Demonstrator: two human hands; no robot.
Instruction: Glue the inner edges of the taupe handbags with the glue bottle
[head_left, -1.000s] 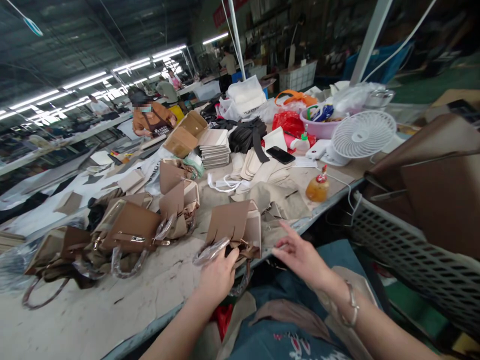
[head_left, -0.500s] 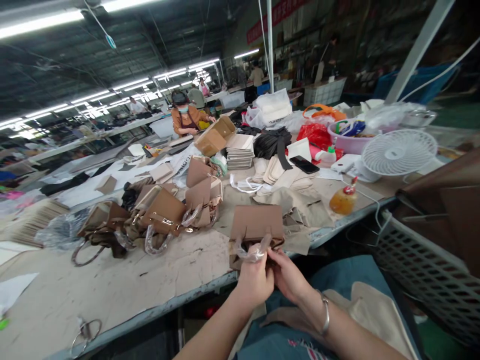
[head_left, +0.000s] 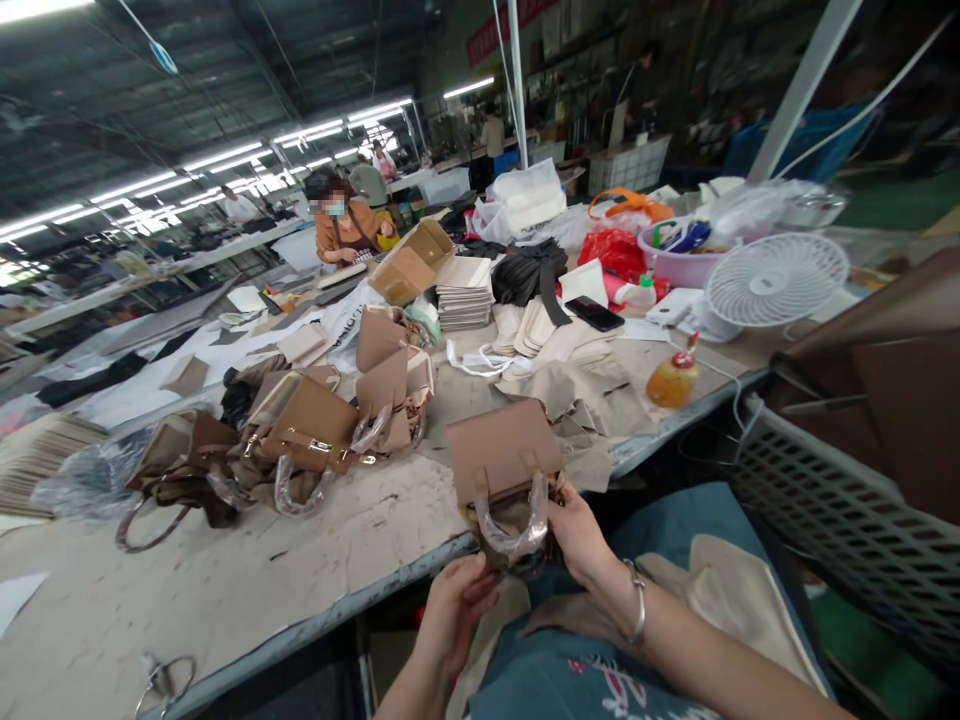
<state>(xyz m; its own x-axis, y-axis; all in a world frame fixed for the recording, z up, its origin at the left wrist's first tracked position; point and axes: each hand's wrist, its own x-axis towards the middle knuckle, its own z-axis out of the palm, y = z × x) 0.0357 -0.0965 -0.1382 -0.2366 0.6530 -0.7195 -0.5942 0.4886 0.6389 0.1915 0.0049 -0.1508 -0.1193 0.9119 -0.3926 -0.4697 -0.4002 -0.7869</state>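
A brown handbag (head_left: 504, 450) with a front flap and a plastic-wrapped handle (head_left: 517, 535) sits tilted at the table's near edge. My right hand (head_left: 581, 535), with a silver bangle at the wrist, grips the bag's right side; its fingertips are partly hidden behind the bag. Below the bag's lower left corner is my left hand (head_left: 454, 610), fingers loosely bent and apart, close to the bag's bottom edge. Whether its fingertips touch the bag I cannot tell. Beige cloth (head_left: 720, 590) lies across my lap.
More brown handbags (head_left: 311, 420) lie to the left. Behind are stacked pale panels (head_left: 463, 300), a phone (head_left: 594, 313) and a white fan (head_left: 776, 280). An amber glue bottle (head_left: 673, 375) stands right, above a grey plastic basket (head_left: 840, 510). A co-worker (head_left: 346, 230) sits across the table.
My left hand has come off the handle and moved down and left. My right hand has shifted to the bag's right side. The bag has tilted, its handle hanging freer.
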